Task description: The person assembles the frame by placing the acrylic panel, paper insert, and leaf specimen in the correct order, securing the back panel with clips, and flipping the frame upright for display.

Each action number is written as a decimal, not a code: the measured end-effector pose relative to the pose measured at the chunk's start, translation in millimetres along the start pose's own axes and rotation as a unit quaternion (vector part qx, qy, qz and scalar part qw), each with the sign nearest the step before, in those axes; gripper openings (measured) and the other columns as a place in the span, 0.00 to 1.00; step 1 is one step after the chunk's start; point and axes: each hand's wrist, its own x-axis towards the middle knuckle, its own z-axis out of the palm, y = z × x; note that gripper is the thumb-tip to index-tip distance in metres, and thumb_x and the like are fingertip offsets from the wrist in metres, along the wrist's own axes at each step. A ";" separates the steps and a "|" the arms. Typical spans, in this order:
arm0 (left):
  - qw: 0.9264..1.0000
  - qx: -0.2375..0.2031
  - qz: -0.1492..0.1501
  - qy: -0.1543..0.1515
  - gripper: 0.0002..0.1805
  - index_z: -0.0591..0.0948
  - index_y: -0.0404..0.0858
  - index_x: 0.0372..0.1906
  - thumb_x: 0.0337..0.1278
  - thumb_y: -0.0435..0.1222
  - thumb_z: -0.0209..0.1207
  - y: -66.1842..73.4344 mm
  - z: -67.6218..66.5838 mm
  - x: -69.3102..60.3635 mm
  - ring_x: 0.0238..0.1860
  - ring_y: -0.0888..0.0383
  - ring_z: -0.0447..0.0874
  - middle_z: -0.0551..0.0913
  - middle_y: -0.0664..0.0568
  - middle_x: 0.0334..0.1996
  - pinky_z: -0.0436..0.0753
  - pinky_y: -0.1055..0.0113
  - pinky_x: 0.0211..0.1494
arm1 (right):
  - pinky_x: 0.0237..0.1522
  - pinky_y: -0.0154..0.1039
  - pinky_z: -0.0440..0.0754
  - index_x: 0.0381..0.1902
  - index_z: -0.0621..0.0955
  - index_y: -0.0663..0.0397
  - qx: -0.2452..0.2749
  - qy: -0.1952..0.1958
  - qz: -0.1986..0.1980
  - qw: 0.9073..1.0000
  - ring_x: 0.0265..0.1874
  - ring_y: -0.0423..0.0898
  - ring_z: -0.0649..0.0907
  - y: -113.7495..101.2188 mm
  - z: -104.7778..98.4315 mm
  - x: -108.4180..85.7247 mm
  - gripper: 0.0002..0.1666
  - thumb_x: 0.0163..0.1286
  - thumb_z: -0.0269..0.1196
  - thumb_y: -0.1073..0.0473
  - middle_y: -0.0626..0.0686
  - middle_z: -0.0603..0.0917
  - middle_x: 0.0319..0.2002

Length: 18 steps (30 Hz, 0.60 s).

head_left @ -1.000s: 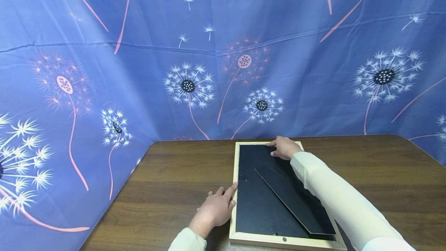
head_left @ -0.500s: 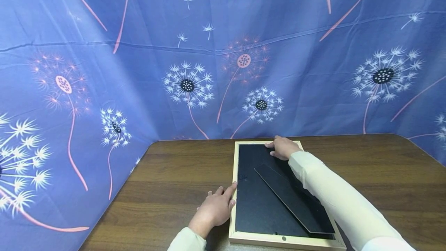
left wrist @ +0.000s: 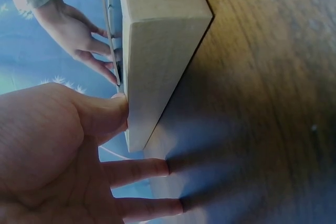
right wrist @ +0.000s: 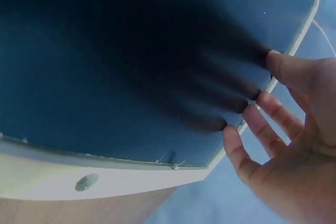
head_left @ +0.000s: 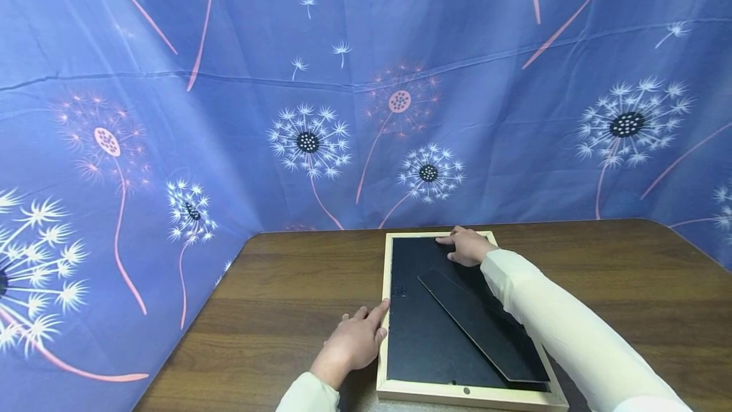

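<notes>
A picture frame with a pale wooden rim lies face down on the table. Its black backing board is uppermost, and a black easel leg slants across that board. My left hand rests against the frame's left side; in the left wrist view its thumb touches the upper edge while two extended fingers reach the tabletop. At the far end is my right hand. The right wrist view shows its fingertips and thumb touching the backing near the rim, gripping nothing. The frame's front is hidden underneath.
The brown wood-grain table extends left and right of the frame. A blue dandelion-print cloth hangs behind and along the left side. A small round hole marks the rim.
My right hand and sleeve have shifted very slightly to the right at the far end. The left hand and the frame stay in place.
</notes>
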 end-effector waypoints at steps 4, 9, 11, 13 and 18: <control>1.000 0.010 0.018 -0.002 0.27 0.71 0.45 0.74 0.73 0.39 0.56 -0.5 -0.2 1.8 0.61 0.20 0.72 0.74 0.28 0.64 0.76 0.27 0.55 | 0.60 0.58 0.77 0.73 0.72 0.58 0.027 0.005 -0.001 1.000 0.66 0.71 0.70 0.4 -2.5 -6.5 0.32 0.73 0.62 0.64 0.74 0.67 0.68; 0.999 0.014 0.032 -0.006 0.27 0.70 0.43 0.74 0.74 0.39 0.55 -1.6 -0.7 3.7 0.60 0.19 0.72 0.74 0.26 0.63 0.74 0.34 0.63 | 0.62 0.59 0.76 0.68 0.77 0.62 0.065 0.037 -0.025 0.997 0.66 0.70 0.71 -0.4 -6.2 -17.8 0.28 0.71 0.64 0.63 0.71 0.75 0.65; 0.999 0.013 0.031 -0.008 0.27 0.71 0.43 0.74 0.73 0.39 0.56 -1.9 -1.4 3.6 0.60 0.19 0.72 0.74 0.26 0.63 0.73 0.34 0.64 | 0.63 0.60 0.75 0.65 0.79 0.63 0.075 0.050 -0.036 0.995 0.65 0.69 0.74 -1.7 -7.7 -22.6 0.26 0.70 0.65 0.62 0.68 0.80 0.61; 0.999 0.011 0.030 -0.009 0.27 0.71 0.42 0.73 0.73 0.39 0.56 -2.2 -2.2 3.3 0.60 0.20 0.72 0.74 0.26 0.63 0.73 0.34 0.64 | 0.61 0.59 0.77 0.61 0.81 0.63 0.082 0.066 -0.046 0.993 0.62 0.67 0.77 -3.6 -8.9 -26.5 0.24 0.69 0.66 0.62 0.66 0.83 0.57; 1.000 0.004 0.027 -0.014 0.27 0.71 0.42 0.73 0.73 0.39 0.57 -2.4 -4.5 2.8 0.61 0.20 0.71 0.74 0.26 0.63 0.72 0.33 0.65 | 0.47 0.50 0.83 0.53 0.86 0.63 0.102 0.118 -0.059 0.986 0.44 0.57 0.85 -10.3 -9.7 -34.7 0.19 0.65 0.68 0.61 0.59 0.87 0.40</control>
